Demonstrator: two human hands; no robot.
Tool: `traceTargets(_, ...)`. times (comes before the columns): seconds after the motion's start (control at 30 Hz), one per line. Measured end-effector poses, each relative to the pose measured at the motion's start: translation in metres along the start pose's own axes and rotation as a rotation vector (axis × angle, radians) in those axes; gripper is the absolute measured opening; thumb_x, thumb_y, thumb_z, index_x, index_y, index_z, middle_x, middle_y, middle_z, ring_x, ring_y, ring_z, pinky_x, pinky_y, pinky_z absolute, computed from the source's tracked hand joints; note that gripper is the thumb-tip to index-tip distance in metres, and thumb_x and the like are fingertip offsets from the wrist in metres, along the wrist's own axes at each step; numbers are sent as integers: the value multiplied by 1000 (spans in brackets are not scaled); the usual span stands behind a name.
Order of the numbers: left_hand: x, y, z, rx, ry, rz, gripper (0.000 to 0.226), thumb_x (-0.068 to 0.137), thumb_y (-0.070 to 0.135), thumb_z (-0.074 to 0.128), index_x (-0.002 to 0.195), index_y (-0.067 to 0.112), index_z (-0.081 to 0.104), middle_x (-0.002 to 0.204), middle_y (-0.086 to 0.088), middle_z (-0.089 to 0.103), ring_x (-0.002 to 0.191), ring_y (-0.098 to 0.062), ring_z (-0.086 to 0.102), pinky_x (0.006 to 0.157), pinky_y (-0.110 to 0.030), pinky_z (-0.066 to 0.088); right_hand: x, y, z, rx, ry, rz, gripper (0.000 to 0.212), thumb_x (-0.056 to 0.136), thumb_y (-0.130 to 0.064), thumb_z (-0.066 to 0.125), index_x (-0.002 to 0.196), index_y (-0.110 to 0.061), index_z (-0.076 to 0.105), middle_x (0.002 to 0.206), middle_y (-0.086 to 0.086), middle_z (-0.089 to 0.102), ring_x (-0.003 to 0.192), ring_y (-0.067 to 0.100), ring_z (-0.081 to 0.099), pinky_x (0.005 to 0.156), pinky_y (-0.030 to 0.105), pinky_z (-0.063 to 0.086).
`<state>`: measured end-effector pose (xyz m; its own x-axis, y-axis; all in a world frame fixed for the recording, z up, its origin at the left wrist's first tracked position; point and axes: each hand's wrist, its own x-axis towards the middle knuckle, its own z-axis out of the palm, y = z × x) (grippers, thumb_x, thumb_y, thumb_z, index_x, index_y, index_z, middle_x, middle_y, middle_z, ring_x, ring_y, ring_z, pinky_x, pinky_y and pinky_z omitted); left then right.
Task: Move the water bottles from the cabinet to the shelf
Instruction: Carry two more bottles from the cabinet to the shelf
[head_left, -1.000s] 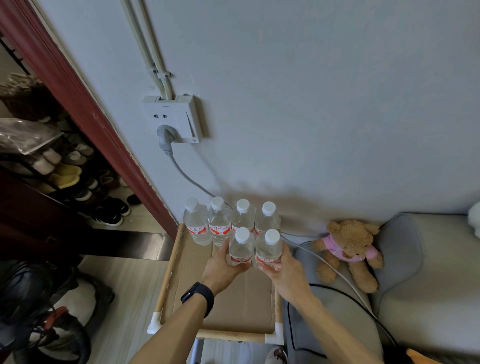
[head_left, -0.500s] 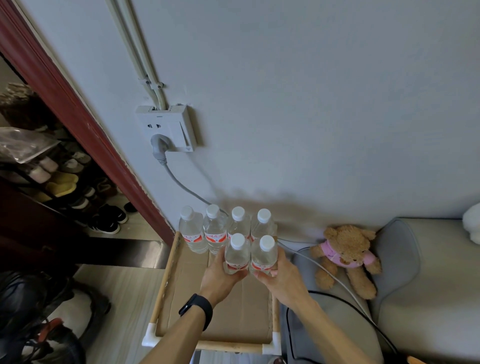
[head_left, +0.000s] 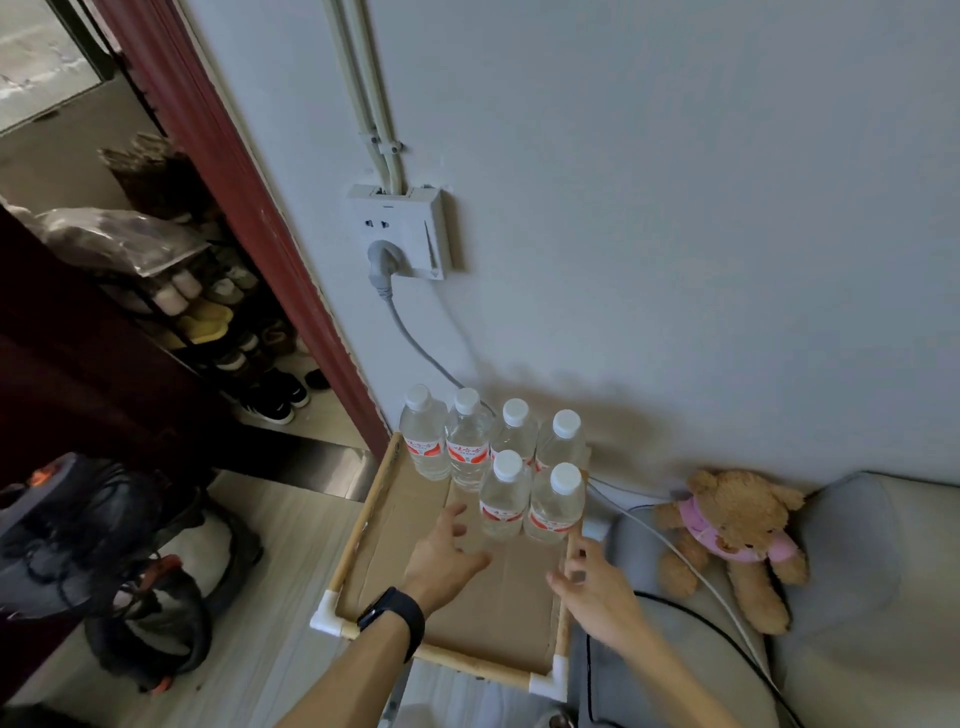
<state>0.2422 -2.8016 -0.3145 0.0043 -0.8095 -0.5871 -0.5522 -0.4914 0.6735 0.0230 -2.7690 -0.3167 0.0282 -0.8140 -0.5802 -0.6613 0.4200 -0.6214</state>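
Several clear water bottles with white caps and red labels stand upright on the cardboard-topped shelf (head_left: 363, 525) against the wall. Two front bottles, one (head_left: 503, 499) on the left and one (head_left: 556, 506) on the right, stand before a back row (head_left: 467, 441). My left hand (head_left: 441, 558), with a black watch on its wrist, hovers just short of the front left bottle with fingers relaxed and holds nothing. Over the shelf's right rail, my right hand (head_left: 592, 582) is also apart from the bottles, fingers loose and empty.
A wall socket (head_left: 400, 231) with a grey plug and cable hangs above the bottles. A teddy bear (head_left: 732, 535) sits on a grey sofa (head_left: 857, 597) to the right, with cables across it. A red door frame (head_left: 234, 208), shoe rack and black fan lie left.
Both hands have let go of the two front bottles and drawn back toward me. The bottles now stand on their own on the shelf.
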Motion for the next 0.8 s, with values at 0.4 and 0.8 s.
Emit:
traceTargets(0.4,-101,-102,-77,184,305,-103,33,98,37,49,130,31,55,127,3,61,104,-13,61,86,-23,48,-22,-104,40,-492,-328,-451,31,95,-44,56,123,-32,60,120,-15,66,112,3,60,91,19,45)
traceTargets(0.8,-444,-301,-202,247,995,-435,39,94,40,55,132,33,56,128,2,60,114,-22,58,94,-37,50,-252,-339,239,-615,-441,-1313,25,97,-43,50,115,-35,65,111,-14,68,105,6,59,89,23,45)
